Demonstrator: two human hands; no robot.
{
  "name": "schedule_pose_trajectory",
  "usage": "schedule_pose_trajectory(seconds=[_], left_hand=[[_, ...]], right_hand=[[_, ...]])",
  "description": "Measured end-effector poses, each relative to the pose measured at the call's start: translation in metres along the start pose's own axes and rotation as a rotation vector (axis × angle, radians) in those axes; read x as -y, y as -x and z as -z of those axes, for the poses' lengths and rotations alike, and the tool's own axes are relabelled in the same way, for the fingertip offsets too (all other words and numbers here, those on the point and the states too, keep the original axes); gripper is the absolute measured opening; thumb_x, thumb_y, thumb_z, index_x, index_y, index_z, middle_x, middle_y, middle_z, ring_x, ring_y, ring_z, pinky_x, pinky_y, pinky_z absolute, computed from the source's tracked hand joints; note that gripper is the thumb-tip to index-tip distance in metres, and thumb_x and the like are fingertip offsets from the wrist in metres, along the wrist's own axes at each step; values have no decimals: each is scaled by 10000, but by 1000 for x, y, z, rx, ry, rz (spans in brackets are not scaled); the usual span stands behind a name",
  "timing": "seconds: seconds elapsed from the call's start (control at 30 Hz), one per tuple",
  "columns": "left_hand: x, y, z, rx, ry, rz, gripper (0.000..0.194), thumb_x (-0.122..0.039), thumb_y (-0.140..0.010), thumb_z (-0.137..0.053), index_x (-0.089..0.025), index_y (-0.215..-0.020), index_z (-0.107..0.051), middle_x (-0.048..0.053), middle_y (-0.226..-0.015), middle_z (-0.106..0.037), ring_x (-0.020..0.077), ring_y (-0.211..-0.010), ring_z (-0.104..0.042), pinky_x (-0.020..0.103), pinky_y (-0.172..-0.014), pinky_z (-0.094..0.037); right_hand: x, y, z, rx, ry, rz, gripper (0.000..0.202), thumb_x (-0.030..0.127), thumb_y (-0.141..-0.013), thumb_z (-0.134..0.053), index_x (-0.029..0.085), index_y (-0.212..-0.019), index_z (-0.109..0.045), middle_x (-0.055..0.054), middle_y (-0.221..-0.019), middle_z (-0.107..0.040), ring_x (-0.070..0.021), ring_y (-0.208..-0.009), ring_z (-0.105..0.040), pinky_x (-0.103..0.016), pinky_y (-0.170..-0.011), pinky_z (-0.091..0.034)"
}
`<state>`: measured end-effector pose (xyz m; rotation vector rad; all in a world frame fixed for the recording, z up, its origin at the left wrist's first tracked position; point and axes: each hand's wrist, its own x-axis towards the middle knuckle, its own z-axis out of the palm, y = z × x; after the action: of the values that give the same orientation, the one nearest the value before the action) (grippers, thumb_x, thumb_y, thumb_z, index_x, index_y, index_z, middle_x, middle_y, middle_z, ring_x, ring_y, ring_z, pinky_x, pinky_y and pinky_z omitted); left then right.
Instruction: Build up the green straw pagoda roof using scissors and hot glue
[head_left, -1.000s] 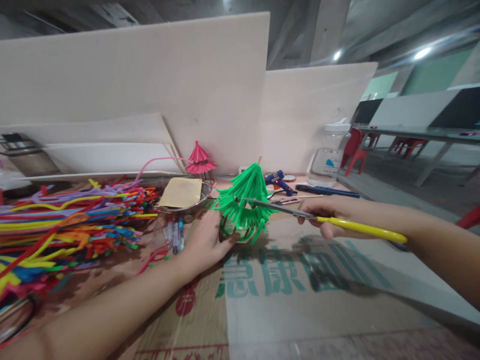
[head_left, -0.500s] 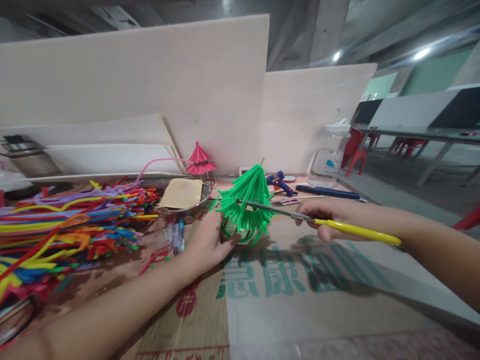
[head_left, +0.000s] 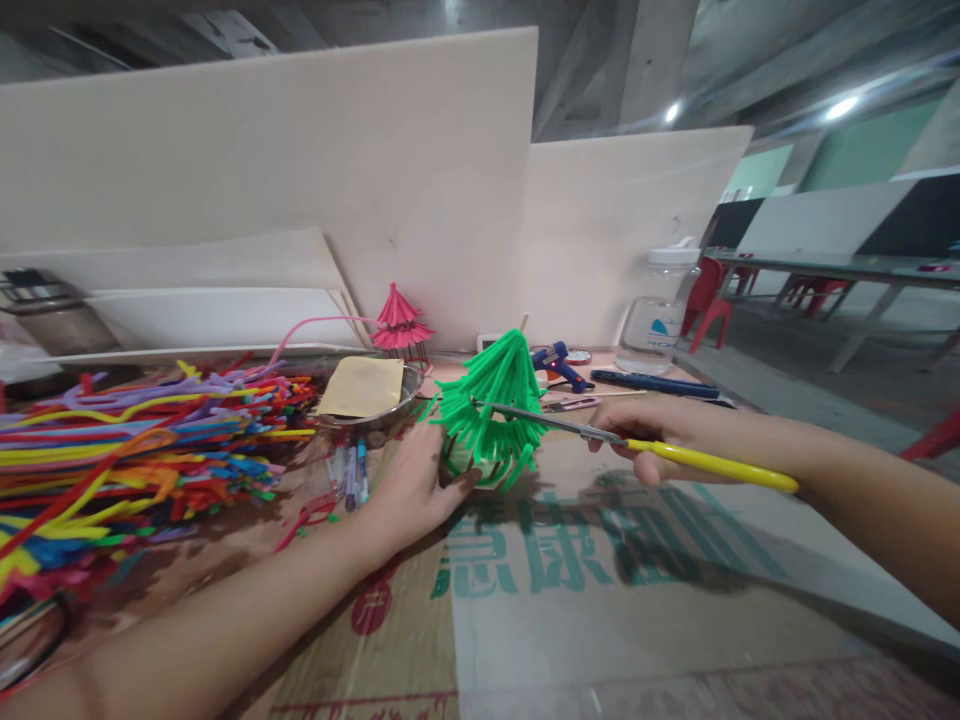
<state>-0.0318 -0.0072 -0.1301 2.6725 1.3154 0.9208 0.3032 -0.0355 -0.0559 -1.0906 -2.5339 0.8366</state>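
Note:
A small green pavilion model [head_left: 499, 375], with a pointed, layered roof of fuzzy pipe cleaners, stands on the table in front of me. A thin pale stick pokes out at its peak. Around the left side of its base my left hand [head_left: 420, 470] is closed, the thumb in front and the other fingers partly hidden behind it. From the right, my right hand [head_left: 649, 435] grips yellow-handled scissors [head_left: 712, 465], seen edge-on. Their long, narrow blades reach across the front of the green roof, tips at its lower layer. Whether the blades are parted is unclear.
Many coloured pipe cleaners [head_left: 150, 440] lie piled at left. Behind stand a pink pavilion model [head_left: 401, 320], a round dish [head_left: 411, 385] under a yellow pad [head_left: 362, 387], a blue glue gun [head_left: 561, 367] and a clear bottle [head_left: 652, 315]. Several pens [head_left: 351, 475] lie near my left forearm.

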Motion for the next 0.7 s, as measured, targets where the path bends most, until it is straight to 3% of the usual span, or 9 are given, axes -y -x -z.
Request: schedule_pose_trajectory(seconds=[0.53, 0.7], left_hand=[[-2, -1, 2, 36, 60, 7, 269, -439, -881, -551, -186, -963, -518, 91, -915, -546, 275, -862, -532, 414, -745, -445], [-3, -1, 2, 29, 56, -1, 249, -436, -880, -555, -198, -920, -495, 83, -917, -548, 266, -874, -538, 407, -761, -450]], right_hand=[[4, -1, -1, -79, 39, -23, 435, 594, -808, -641, 212, -1013, -678, -43, -926, -639, -170, -711, -523, -267, -603, -385], [6, -1, 0, -45, 8, -26, 433, 587, -825, -624, 219, -1048, -666, -32, -904, -629, -170, -731, -525, -256, -610, -380]])
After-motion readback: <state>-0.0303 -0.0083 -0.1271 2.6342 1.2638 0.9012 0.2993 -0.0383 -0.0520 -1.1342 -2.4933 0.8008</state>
